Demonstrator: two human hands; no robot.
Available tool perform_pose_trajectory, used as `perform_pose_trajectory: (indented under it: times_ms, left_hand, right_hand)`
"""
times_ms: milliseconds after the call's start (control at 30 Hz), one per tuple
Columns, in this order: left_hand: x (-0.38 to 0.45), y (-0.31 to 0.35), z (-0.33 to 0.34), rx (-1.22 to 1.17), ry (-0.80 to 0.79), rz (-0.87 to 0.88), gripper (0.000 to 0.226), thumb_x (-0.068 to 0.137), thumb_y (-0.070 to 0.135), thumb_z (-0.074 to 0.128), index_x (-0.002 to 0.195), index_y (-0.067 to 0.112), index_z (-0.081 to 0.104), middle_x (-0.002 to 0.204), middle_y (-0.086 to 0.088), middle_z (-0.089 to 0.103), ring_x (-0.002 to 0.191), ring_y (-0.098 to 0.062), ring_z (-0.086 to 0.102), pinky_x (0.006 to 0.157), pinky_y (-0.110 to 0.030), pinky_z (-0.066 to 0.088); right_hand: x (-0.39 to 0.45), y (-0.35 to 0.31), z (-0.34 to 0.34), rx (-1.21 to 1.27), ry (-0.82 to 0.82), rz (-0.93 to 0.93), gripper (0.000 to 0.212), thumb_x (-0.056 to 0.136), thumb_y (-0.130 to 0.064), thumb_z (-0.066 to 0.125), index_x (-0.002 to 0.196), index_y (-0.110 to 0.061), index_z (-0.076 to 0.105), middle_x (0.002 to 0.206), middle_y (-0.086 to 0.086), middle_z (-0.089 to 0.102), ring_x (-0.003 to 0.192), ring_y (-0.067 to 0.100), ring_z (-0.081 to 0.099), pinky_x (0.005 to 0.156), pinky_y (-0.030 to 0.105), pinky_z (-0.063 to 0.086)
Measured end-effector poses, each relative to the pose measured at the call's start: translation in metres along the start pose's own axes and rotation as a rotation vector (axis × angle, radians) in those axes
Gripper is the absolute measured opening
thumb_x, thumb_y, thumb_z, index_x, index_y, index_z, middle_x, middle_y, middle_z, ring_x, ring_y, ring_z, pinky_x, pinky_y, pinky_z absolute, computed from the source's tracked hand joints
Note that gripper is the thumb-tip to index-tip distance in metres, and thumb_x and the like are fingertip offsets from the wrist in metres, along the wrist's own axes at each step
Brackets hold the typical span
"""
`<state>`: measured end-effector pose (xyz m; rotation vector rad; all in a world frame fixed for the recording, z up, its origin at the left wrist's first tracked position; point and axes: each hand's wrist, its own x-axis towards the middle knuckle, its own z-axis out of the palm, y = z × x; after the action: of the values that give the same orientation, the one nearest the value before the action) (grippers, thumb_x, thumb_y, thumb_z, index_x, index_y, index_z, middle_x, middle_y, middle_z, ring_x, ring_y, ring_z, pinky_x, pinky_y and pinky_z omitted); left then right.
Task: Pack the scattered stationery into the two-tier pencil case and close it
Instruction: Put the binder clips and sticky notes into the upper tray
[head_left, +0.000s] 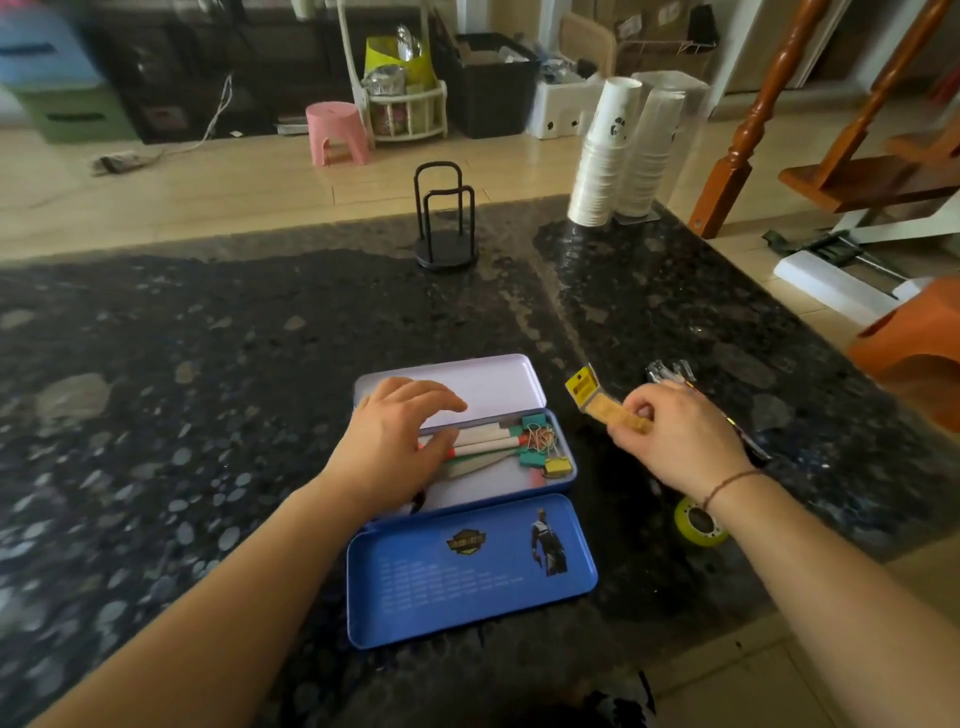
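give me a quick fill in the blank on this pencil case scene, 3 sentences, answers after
1. The right hand holds a small packet with a ____ header card.
2. The left hand rests on the pens in the open pencil case, beside the ____ clips.
3. The roll of tape on the counter lies under the ____ wrist.

Answers: yellow; binder; right

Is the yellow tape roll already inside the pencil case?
No: the yellow tape roll lies on the dark counter beside the right wrist, outside the open pencil case.
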<state>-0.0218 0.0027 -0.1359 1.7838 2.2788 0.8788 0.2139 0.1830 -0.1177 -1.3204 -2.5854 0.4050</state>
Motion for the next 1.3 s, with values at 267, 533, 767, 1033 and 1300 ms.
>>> perform_pose_trajectory:
  times_ms: [267,533,767,1033,1300]
  left_hand:
    - [-0.021,-0.010,0.003,-0.090,0.020,0.147,0.018,0.083,0.040,0.065,0.095,0.030,0.074,0.097,0.016,0.070,0.094,-0.009,0.061,0.084,-0.042,0.050]
    - [-0.028,-0.002,0.013,0.041,-0.038,0.117,0.020,0.079,0.051,0.057,0.085,0.040,0.072,0.096,0.022,0.065,0.096,-0.010,0.052,0.086,-0.038,0.037]
    - [-0.024,0.004,0.014,0.083,-0.055,0.089,0.018,0.079,0.042,0.056,0.084,0.037,0.073,0.094,0.022,0.066,0.095,-0.012,0.050,0.088,-0.041,0.034]
    - [-0.026,0.006,0.015,0.113,-0.055,0.108,0.020,0.082,0.040,0.054,0.083,0.037,0.073,0.095,0.021,0.065,0.096,-0.011,0.049,0.089,-0.042,0.034]
    - [-0.030,0.007,0.014,0.093,-0.050,0.116,0.027,0.084,0.051,0.051,0.092,0.036,0.071,0.106,0.020,0.061,0.102,-0.011,0.050,0.091,-0.039,0.036]
  right_hand:
    - [-0.020,-0.071,0.016,0.090,-0.313,-0.575,0.031,0.086,-0.030,0.063,0.116,-0.022,0.062,0.107,-0.007,0.052,0.104,0.008,0.046,0.092,0.028,0.043]
    - [-0.023,-0.077,0.030,0.190,-0.316,-0.529,0.033,0.088,-0.013,0.055,0.119,-0.019,0.063,0.110,-0.005,0.057,0.103,0.007,0.049,0.094,0.026,0.045]
    - [-0.036,-0.079,0.028,0.039,-0.214,-0.618,0.023,0.091,-0.025,0.050,0.106,-0.022,0.067,0.102,-0.009,0.062,0.099,0.009,0.049,0.088,0.031,0.045]
    - [-0.046,-0.074,0.028,-0.170,-0.170,-0.621,0.046,0.089,-0.059,0.031,0.104,-0.035,0.067,0.109,-0.018,0.059,0.110,0.012,0.042,0.093,0.037,0.035]
    - [-0.031,-0.041,0.006,0.263,0.202,-0.330,0.019,0.085,-0.034,0.065,0.099,-0.023,0.071,0.103,-0.009,0.065,0.104,0.014,0.053,0.091,0.030,0.041]
